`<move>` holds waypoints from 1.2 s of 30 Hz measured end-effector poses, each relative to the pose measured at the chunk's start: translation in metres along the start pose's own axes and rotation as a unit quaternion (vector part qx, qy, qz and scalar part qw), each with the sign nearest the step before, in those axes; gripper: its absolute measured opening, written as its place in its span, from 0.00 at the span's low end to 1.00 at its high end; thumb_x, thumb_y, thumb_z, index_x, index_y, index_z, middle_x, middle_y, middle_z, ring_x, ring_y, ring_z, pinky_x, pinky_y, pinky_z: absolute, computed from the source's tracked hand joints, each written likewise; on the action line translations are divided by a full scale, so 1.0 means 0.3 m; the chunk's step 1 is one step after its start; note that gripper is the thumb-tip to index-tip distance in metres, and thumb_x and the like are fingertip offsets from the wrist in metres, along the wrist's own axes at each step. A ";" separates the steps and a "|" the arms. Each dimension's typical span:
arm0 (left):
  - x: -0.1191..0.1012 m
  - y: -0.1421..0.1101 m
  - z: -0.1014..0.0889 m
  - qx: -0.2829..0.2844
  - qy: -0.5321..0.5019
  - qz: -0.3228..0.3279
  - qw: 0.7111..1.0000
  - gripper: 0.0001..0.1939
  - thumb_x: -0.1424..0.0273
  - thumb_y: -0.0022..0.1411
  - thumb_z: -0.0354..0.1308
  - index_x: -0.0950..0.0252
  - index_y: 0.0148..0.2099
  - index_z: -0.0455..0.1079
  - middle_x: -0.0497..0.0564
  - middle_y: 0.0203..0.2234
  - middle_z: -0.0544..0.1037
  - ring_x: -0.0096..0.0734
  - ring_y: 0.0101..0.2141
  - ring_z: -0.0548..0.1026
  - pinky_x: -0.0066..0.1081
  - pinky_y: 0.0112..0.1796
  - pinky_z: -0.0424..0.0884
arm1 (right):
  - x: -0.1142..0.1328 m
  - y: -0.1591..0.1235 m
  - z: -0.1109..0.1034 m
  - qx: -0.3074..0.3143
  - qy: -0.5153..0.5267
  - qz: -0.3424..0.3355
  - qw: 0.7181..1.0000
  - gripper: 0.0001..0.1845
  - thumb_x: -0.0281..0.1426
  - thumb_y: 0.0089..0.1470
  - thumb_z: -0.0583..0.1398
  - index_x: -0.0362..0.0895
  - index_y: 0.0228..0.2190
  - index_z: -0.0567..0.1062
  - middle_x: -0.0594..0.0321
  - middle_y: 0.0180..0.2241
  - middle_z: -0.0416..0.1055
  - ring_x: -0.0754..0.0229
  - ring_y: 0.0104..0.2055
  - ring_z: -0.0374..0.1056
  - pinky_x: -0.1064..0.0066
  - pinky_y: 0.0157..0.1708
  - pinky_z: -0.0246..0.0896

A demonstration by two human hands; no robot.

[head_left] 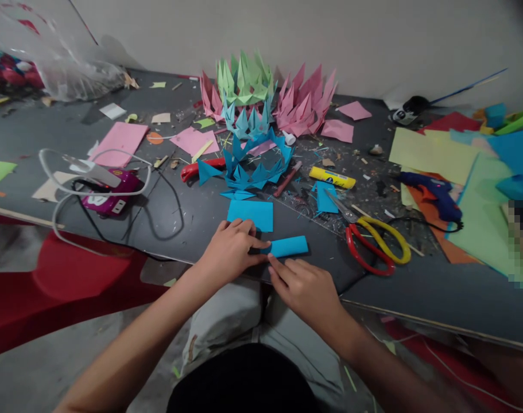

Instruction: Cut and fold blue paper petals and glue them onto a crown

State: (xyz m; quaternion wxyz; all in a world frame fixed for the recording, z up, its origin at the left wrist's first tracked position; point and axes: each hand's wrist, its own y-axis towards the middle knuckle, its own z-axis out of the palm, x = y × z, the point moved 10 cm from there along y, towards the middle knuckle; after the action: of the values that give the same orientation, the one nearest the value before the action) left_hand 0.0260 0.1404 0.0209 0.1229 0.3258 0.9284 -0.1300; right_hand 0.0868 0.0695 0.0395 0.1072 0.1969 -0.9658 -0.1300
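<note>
A folded strip of blue paper (pixel 289 246) lies on the dark table near its front edge. My left hand (pixel 232 245) grips the strip's left end, index finger on top and thumb at the lower edge. From below, my right hand (pixel 305 285) presses its fingertips to the paper's lower edge, the other fingers curled. Just beyond, a flat blue paper piece (pixel 255 214) lies partly under my left fingers. Behind it stands a ring of folded blue paper points (pixel 256 179), with a light blue ring (pixel 248 121), a green ring (pixel 245 80) and pink pointed paper (pixel 306 106) further back.
Scissors (pixel 375 244) with red and yellow handles lie to the right, near a yellow glue stick (pixel 332 177). A blue glue gun (pixel 436 194) rests on coloured sheets (pixel 480 206). On the left are a purple power socket (pixel 110 198) with looped cables and a plastic bag (pixel 67 63).
</note>
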 end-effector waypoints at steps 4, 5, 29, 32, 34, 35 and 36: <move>0.002 -0.004 -0.004 -0.014 -0.006 -0.004 1.000 0.13 0.60 0.53 0.61 0.52 0.42 0.74 0.49 0.33 0.71 0.36 0.38 0.68 0.32 0.37 0.58 | -0.032 -0.012 0.015 0.000 -0.001 0.025 1.000 0.15 0.30 0.55 0.53 0.45 0.39 0.78 0.65 0.17 0.71 0.66 0.21 0.64 0.70 0.20 0.45; 0.005 -0.004 -0.004 -0.014 -0.008 -0.009 1.000 0.13 0.60 0.53 0.61 0.52 0.42 0.74 0.49 0.33 0.71 0.36 0.38 0.68 0.32 0.37 0.58 | -0.046 -0.017 0.014 0.001 -0.006 0.032 0.999 0.15 0.31 0.55 0.54 0.47 0.39 0.78 0.66 0.17 0.71 0.66 0.20 0.64 0.70 0.20 0.45; -0.184 -0.085 0.011 -0.115 0.058 0.136 0.982 0.11 0.74 0.60 0.52 0.65 0.45 0.69 0.53 0.43 0.73 0.37 0.43 0.70 0.36 0.44 0.64 | -0.205 -0.065 -0.045 0.046 -0.061 0.113 0.991 0.13 0.30 0.54 0.53 0.46 0.32 0.79 0.64 0.21 0.75 0.62 0.23 0.69 0.71 0.21 0.48; -0.217 -0.100 0.051 -0.118 0.073 0.125 0.982 0.13 0.70 0.63 0.49 0.68 0.49 0.66 0.55 0.43 0.73 0.38 0.43 0.70 0.37 0.42 0.65 | -0.170 -0.046 -0.039 0.062 -0.068 0.093 0.991 0.14 0.29 0.56 0.52 0.44 0.34 0.79 0.61 0.24 0.76 0.61 0.25 0.70 0.71 0.22 0.50; -0.225 -0.103 0.066 -0.119 0.078 0.117 0.983 0.15 0.69 0.63 0.48 0.69 0.50 0.65 0.55 0.45 0.72 0.39 0.45 0.69 0.38 0.44 0.64 | -0.132 -0.033 -0.031 0.062 -0.054 0.062 0.995 0.14 0.30 0.56 0.52 0.44 0.36 0.78 0.61 0.23 0.76 0.61 0.24 0.69 0.71 0.22 0.49; -0.226 -0.104 0.071 -0.118 0.077 0.117 0.983 0.15 0.68 0.63 0.48 0.69 0.51 0.64 0.55 0.45 0.72 0.40 0.45 0.69 0.39 0.44 0.64 | -0.116 -0.029 -0.024 0.063 -0.044 0.049 0.996 0.14 0.30 0.56 0.52 0.45 0.37 0.78 0.62 0.23 0.76 0.62 0.24 0.69 0.71 0.22 0.49; -0.225 -0.104 0.071 -0.118 0.075 0.118 0.983 0.16 0.68 0.63 0.48 0.69 0.51 0.64 0.55 0.46 0.72 0.40 0.45 0.69 0.39 0.45 0.63 | -0.107 -0.028 -0.017 0.063 -0.035 0.042 0.997 0.14 0.30 0.56 0.52 0.45 0.37 0.78 0.63 0.23 0.76 0.62 0.23 0.68 0.71 0.21 0.48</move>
State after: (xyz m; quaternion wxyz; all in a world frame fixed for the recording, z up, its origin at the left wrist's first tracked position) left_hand 0.0603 0.0713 0.0271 0.1050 0.4247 0.8990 0.0210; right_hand 0.1200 0.0742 0.0369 0.0663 0.1574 -0.9827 -0.0713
